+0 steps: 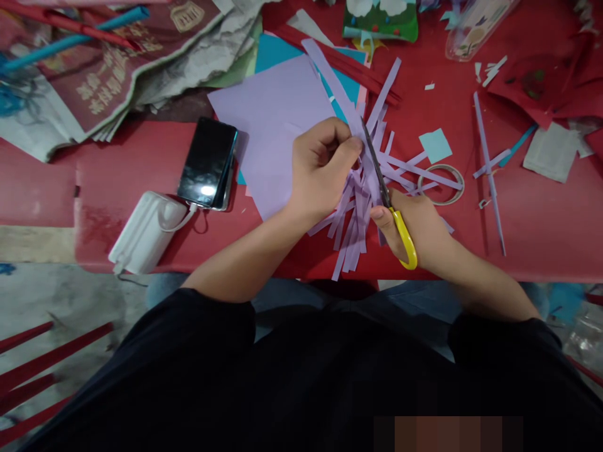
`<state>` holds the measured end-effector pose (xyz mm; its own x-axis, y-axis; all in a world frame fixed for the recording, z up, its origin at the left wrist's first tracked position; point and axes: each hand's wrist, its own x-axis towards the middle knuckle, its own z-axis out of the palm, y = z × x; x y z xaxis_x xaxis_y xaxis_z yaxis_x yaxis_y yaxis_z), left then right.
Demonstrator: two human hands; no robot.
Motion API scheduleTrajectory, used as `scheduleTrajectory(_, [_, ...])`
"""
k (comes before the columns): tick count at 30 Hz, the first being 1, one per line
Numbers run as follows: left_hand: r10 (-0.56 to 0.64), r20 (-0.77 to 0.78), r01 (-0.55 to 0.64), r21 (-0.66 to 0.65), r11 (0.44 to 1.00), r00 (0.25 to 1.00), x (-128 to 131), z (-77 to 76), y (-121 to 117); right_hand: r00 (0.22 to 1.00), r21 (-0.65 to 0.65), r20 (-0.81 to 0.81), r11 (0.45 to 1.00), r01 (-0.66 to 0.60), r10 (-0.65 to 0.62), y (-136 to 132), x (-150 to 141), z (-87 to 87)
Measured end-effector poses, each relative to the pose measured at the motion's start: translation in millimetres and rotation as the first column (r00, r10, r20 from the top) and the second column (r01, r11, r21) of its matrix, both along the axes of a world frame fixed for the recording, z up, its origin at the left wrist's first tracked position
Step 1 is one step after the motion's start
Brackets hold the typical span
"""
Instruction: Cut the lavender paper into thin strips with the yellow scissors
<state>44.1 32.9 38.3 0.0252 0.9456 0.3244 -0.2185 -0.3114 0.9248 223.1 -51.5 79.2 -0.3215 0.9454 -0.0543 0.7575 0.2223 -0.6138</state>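
Between thumb and fingers my left hand (320, 164) pinches a long strip of purple paper (331, 76). My right hand (417, 223) grips a pair of scissors with a yellow handle (409, 245); its dark blades point away from me and lie along the strip beside my left fingertips. I cannot tell how far apart the blades are. Under both hands lies a loose heap of cut purple strips (354, 232), some reaching the table's front edge. A larger purple sheet (277, 113) rests to the left, on top of a blue sheet (271, 53).
On the left are a phone (207, 163) and a cabled white power bank (147, 232). Crumpled newspaper (188, 63) covers the back left. A tape roll (459, 188) lies right of the heap, near a light blue square (436, 145). Further right are loose strips and a tissue (551, 154).
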Motion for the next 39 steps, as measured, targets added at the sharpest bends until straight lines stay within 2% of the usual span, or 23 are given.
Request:
scheduleTrajectory(8, [0.081,-0.082,-0.088,-0.08,0.993,0.993,3,12.4,-8,0.997,0.034,0.079,0.999,-0.003,0.0,1,0,-4.0])
scheduleTrajectory(11, [0.064,-0.031,-0.066,-0.072,0.995,0.997,3,13.2,-9,0.998,0.047,0.053,0.998,0.036,-0.038,2,1,-3.3])
scheduleTrajectory(14, [0.016,0.044,-0.014,-0.052,0.999,0.999,3,11.0,-7,0.989,0.043,-0.103,0.993,0.113,-0.108,4,4,-0.9])
scheduleTrajectory(18, [-0.027,0.074,0.027,0.0,1.0,0.997,5,6.4,-6,0.908,-0.095,-0.38,0.983,0.155,-0.179,7,7,-1.0])
scheduleTrajectory(22, [-0.054,0.037,0.056,-0.036,0.998,0.998,6,3.0,-9,0.845,-0.175,-0.486,0.972,0.156,-0.223,6,6,-7.9])
scheduleTrajectory(25, [-0.131,0.035,0.133,-0.046,0.99,0.991,3,-3.8,-7,0.816,-0.226,-0.523,0.963,0.148,-0.248,6,5,-11.8])
scheduleTrajectory(28, [-0.266,0.104,0.276,-0.1,0.956,0.958,0,-14.7,-1,0.772,-0.329,-0.571,0.939,0.094,-0.278,7,4,-10.2])
scheduleTrajectory(32, [-0.38,0.176,0.416,-0.274,0.867,0.908,0,-23.1,5,0.683,-0.417,-0.666,0.909,-0.007,-0.3,10,4,-1.0])
scheduleTrajectory(35, [-0.392,0.181,0.431,-0.338,0.836,0.902,-1,-18.7,4,0.658,-0.466,-0.69,0.88,-0.085,-0.302,13,5,6.5])
scheduleTrajectory(39, [-0.467,0.16,0.491,-0.366,0.79,0.87,-4,-6.0,-3,0.629,-0.53,-0.716,0.822,-0.208,-0.303,18,8,11.7])
